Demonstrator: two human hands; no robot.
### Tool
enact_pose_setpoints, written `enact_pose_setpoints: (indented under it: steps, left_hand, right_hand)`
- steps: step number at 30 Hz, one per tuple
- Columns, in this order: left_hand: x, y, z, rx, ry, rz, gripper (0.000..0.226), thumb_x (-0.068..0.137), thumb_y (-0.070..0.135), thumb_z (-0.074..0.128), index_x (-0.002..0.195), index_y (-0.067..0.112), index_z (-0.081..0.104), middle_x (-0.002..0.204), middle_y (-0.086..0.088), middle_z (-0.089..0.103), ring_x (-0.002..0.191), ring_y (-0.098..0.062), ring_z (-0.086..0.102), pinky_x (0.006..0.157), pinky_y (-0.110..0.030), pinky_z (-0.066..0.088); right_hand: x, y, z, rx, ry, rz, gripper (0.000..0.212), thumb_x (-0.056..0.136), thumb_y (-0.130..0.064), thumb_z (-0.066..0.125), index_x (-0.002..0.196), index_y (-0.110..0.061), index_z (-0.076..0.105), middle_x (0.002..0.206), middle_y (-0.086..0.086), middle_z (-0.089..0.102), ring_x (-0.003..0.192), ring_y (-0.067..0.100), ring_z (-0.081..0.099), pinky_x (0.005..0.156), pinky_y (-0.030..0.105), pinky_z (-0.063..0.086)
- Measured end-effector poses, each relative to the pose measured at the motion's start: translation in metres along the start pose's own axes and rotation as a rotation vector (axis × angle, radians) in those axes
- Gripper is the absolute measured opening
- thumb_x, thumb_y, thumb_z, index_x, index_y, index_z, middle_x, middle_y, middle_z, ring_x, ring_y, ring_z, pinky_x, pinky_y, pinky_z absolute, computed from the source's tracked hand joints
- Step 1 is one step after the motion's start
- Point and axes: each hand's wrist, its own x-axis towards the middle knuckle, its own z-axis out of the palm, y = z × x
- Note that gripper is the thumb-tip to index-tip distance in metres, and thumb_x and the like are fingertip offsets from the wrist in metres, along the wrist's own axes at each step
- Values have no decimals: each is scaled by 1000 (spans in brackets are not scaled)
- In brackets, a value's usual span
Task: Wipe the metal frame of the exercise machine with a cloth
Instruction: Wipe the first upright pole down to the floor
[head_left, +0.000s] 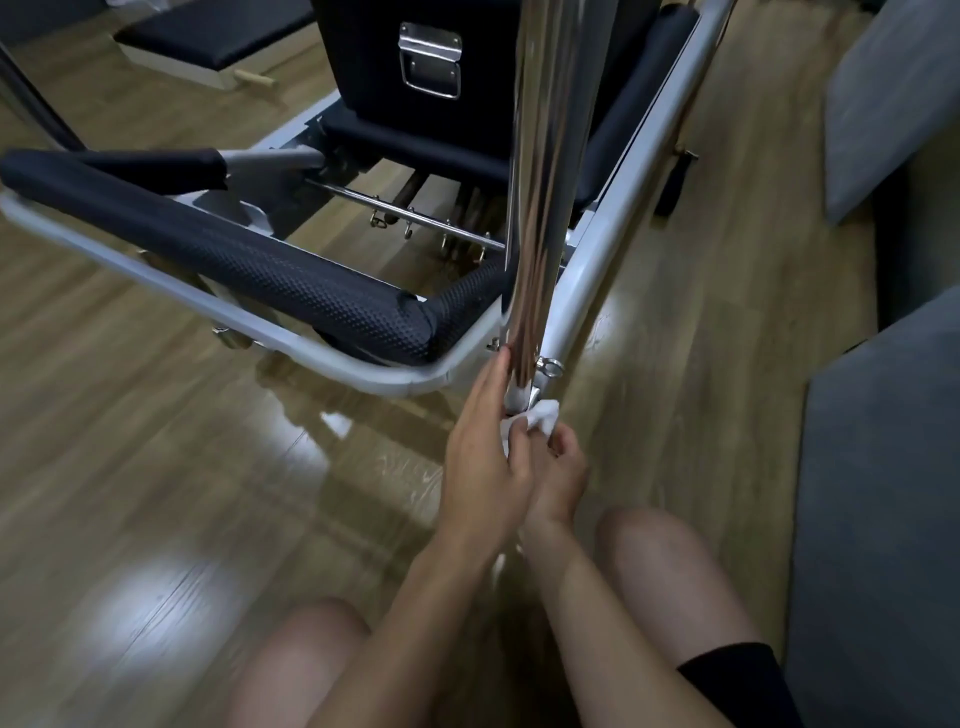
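A shiny chrome upright pole (548, 171) rises from the near right corner of the exercise machine's white metal frame (322, 358). At the pole's foot sits a small white cloth (543, 413). My left hand (485, 457) reaches along the pole's left side, fingertips touching the chrome near its base, with the cloth under its thumb side. My right hand (558, 480) sits just behind and right, its fingers curled and pinching the cloth against the pole's base. Part of the cloth is hidden by both hands.
A black padded bar (223, 260) lines the frame's near end. A black box with a metal latch (428, 60) sits on the carriage. Grey cushions (883, 467) stand to the right on the wooden floor (156, 467). My knees are at the bottom.
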Motion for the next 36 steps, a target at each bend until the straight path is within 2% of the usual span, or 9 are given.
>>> enact_pose_setpoints:
  steps: [3, 7, 10, 12, 15, 19, 28, 32, 36]
  left_hand:
    - [-2, -10, -2, 18, -45, -53, 63, 92, 34, 44, 153, 17, 36, 150, 4, 48, 138, -8, 44, 110, -35, 41]
    - [6, -24, -9, 49, -60, -87, 62, 91, 3, 48, 149, 25, 42, 134, 11, 62, 117, -8, 61, 95, -18, 47]
    - [11, -36, -15, 16, -93, -102, 67, 90, -6, 47, 147, 29, 45, 131, 15, 62, 122, -2, 58, 103, -31, 49]
    - [13, -44, -16, -2, -117, -100, 66, 90, -5, 45, 147, 28, 47, 131, 12, 64, 123, -2, 58, 104, -36, 50]
    - [14, -55, -15, -34, -152, -111, 69, 87, -6, 43, 147, 28, 46, 135, 12, 62, 124, -2, 57, 105, -38, 49]
    - [13, -71, -10, -74, -143, -115, 68, 90, -11, 45, 146, 27, 47, 134, 8, 63, 126, -4, 56, 106, -42, 48]
    - [12, -77, -5, -147, -133, -98, 65, 88, -3, 55, 146, 24, 46, 128, 6, 65, 122, -6, 59, 102, -37, 51]
    - [17, -85, -9, -90, -129, -91, 64, 89, -2, 58, 144, 30, 49, 130, 8, 64, 124, -4, 57, 103, -36, 50]
    - [16, -90, -11, -73, -164, -99, 67, 91, -2, 59, 143, 38, 48, 127, 9, 65, 112, -2, 62, 88, -17, 54]
  right_hand:
    - [-1, -2, 6, 49, 87, -96, 11, 94, -24, 59, 88, -24, 68, 81, 0, 72, 79, 19, 68, 70, 32, 53]
    - [2, 15, 5, -70, 111, -95, 24, 95, -18, 58, 73, -26, 63, 72, -3, 67, 72, 16, 62, 66, 30, 47]
    - [9, 17, 0, -93, 120, -39, 27, 92, -18, 62, 67, -28, 62, 70, -8, 66, 73, 14, 62, 68, 26, 47]
    - [11, 14, 0, -56, 136, -38, 12, 93, -22, 64, 82, -26, 66, 80, -6, 69, 78, 11, 64, 71, 22, 48]
    - [8, 10, 3, -67, 166, -197, 8, 96, -23, 58, 102, -21, 64, 93, -6, 68, 85, 7, 63, 74, 16, 47]
    - [0, 25, 7, -179, 135, -372, 14, 95, -18, 59, 96, -31, 55, 91, -11, 64, 84, 0, 60, 71, 11, 42]
    - [6, 29, 4, -84, 139, -348, 6, 91, -20, 68, 88, -24, 66, 80, -8, 68, 74, 8, 62, 67, 21, 49]
    - [5, 41, 12, 47, 110, -102, 11, 90, -14, 67, 93, -23, 62, 88, 0, 71, 81, 16, 68, 62, 24, 53]
    - [7, 37, 12, 127, 84, -33, 12, 89, -11, 68, 97, -15, 60, 89, 6, 71, 78, 17, 70, 60, 25, 56]
